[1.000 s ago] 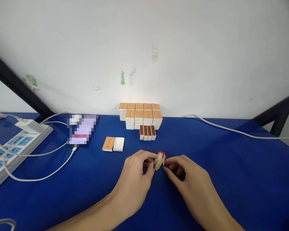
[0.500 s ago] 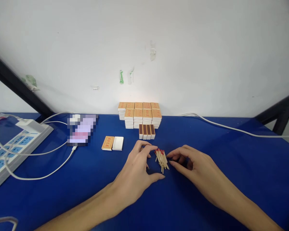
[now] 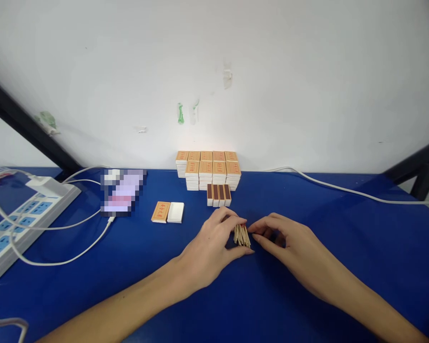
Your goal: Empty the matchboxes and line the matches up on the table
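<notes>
A small bundle of wooden matches (image 3: 241, 236) with red heads lies on the blue table between my two hands. My left hand (image 3: 214, 245) closes around it from the left, fingers over the heads and thumb at the lower ends. From the right, the fingertips of my right hand (image 3: 289, 243) come up against the side of the bundle, thumb and fingers slightly apart and holding nothing. Left of my hands lies an open matchbox, its orange printed sleeve (image 3: 161, 212) beside its white inner tray (image 3: 175, 212).
Stacked matchboxes (image 3: 212, 168) stand against the wall, and several more (image 3: 219, 195) stand on edge in front. At left are a blurred phone (image 3: 125, 191), a power strip (image 3: 28, 219) and looping white cables. Another white cable (image 3: 325, 189) runs along the right.
My left hand has moved slightly right and closed in on the matches. The matches are now more compact and even, with most heads covered. My right hand has barely moved.
</notes>
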Available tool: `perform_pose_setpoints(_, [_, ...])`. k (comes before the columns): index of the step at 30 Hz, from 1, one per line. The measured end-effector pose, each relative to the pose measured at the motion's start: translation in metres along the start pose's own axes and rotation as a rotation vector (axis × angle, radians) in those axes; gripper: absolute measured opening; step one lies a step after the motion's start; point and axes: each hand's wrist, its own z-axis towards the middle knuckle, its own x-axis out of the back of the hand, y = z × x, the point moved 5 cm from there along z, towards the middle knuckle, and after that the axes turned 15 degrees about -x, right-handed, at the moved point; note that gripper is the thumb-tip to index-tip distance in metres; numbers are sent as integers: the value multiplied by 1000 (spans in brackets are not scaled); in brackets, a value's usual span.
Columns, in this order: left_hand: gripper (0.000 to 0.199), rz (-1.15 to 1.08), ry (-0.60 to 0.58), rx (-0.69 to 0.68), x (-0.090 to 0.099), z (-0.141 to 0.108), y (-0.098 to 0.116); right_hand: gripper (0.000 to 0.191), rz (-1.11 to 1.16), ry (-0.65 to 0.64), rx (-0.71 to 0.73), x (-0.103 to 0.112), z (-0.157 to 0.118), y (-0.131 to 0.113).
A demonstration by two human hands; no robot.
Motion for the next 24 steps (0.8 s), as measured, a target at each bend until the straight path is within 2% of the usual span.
perform_pose_setpoints(5, [59,-5,-36,-23,8,-1,0,20,1,16,0,3,0,4])
perform_pose_setpoints(12, [48,-20,-54,-40,7,6,-1,20,-3,6,17,1,0,2])
perform_pose_setpoints(18, [53,-9,-40,-13,10,2,2,17,12,12,-72,-1,-1,3])
perform_pose_setpoints(24, [44,-18,-26,-29,14,1,-2,23,-46,69,-97,-5,0,-2])
